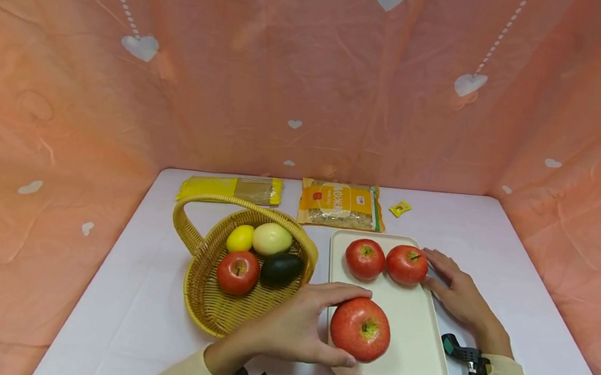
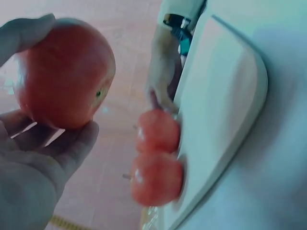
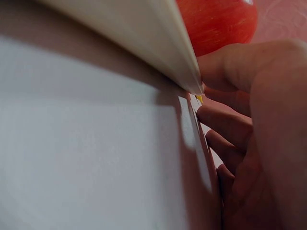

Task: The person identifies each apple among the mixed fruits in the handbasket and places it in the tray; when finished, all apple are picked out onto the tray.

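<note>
I find the left grip (image 1: 302, 328) curled round an apple (image 1: 360, 329) above the tray (image 1: 412, 349); the right grip (image 1: 457, 294) lies loosely extended at its edge. I advise even pressure (it may bruise), clear of both far apples (image 1: 365, 259).

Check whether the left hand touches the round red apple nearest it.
Touching: the left wrist view shows the left hand gripping the apple from opposite sides.

apples (image 1: 365, 259) on tray (image 1: 410, 337); basket (image 1: 228, 313) to left
</note>
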`<state>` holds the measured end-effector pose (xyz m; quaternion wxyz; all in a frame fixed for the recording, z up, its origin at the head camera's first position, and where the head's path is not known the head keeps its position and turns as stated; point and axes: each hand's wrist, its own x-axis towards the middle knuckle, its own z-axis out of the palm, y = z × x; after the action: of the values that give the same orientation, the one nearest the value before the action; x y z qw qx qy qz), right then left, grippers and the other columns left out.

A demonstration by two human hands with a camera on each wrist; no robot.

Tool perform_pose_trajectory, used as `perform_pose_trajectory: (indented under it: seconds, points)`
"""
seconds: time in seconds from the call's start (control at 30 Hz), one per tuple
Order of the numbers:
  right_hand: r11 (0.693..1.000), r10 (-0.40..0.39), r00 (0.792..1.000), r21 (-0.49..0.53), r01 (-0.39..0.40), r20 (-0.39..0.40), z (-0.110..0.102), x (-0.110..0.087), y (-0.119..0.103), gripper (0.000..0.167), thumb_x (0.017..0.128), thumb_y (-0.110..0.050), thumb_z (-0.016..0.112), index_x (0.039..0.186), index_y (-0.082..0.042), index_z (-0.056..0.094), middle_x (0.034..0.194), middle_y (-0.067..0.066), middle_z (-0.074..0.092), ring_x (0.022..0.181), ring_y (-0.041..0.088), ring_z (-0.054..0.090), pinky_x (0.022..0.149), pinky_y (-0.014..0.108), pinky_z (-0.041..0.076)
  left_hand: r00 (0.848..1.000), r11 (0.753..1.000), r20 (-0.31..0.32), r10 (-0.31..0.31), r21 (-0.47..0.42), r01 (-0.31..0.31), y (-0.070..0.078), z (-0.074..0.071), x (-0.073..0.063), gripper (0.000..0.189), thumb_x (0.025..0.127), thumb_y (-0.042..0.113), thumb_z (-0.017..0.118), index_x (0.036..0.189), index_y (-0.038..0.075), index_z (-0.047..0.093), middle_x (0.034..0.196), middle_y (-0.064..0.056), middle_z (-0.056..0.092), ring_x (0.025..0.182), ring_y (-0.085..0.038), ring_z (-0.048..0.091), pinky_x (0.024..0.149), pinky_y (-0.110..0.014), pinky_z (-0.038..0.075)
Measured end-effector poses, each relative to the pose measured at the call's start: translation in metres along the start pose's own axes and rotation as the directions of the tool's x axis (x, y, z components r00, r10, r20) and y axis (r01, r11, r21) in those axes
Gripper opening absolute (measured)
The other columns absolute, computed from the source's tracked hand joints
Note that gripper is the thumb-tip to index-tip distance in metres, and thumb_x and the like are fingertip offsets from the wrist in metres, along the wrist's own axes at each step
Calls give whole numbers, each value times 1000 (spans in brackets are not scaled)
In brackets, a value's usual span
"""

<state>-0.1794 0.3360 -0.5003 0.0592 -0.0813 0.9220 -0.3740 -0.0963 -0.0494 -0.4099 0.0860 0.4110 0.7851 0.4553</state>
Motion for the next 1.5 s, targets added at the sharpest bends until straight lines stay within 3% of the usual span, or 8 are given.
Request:
perform_pose_trajectory:
  seconds: [0.37,0.5,0.8,1.17,1.5]
  points:
    - [1000,-13,1000,-9,13,5,-1,1,-2,68,106,-27,71,168,-14,45,176,25,33,164,54,22,122,85,21,999,999,-30,-21,24,22,-9,39,36,83,86,31,95,157,16,55,147,6,68,133,-1,62,114,-23,50]
    - [1000,-7,1000,-14,7,9,-1,1,-1,69,106,-29,70,168,-15,45,177,25,33,164,53,21,121,86,22,998,998,-33,-60,10,61,-13,50,48,84,86,31,94,158,17,54,146,5,68,129,0,63,110,-18,51]
    - [1000,10,1000,-16,-10,18,-1,1,-2,70,106,-30,70,169,-15,43,177,24,31,165,52,21,120,86,22,991,992,-54,-121,40,123,-25,72,69,84,84,31,95,157,17,56,151,3,65,133,-4,61,113,-19,48]
    - [1000,-18,1000,-14,19,8,-2,0,-2,69,105,-23,71,168,-11,44,176,26,33,164,53,22,120,86,23,983,983,-46,-179,42,181,-40,89,89,84,85,32,96,158,15,56,154,5,65,134,-4,60,116,-20,47]
    - [1000,-10,1000,-9,10,15,-2,-1,-2,70,105,-23,70,169,-13,43,176,26,32,164,53,22,120,86,23,958,961,-75,-277,-11,277,-49,101,97,83,85,30,96,157,20,57,151,6,65,135,-7,58,117,-25,47]
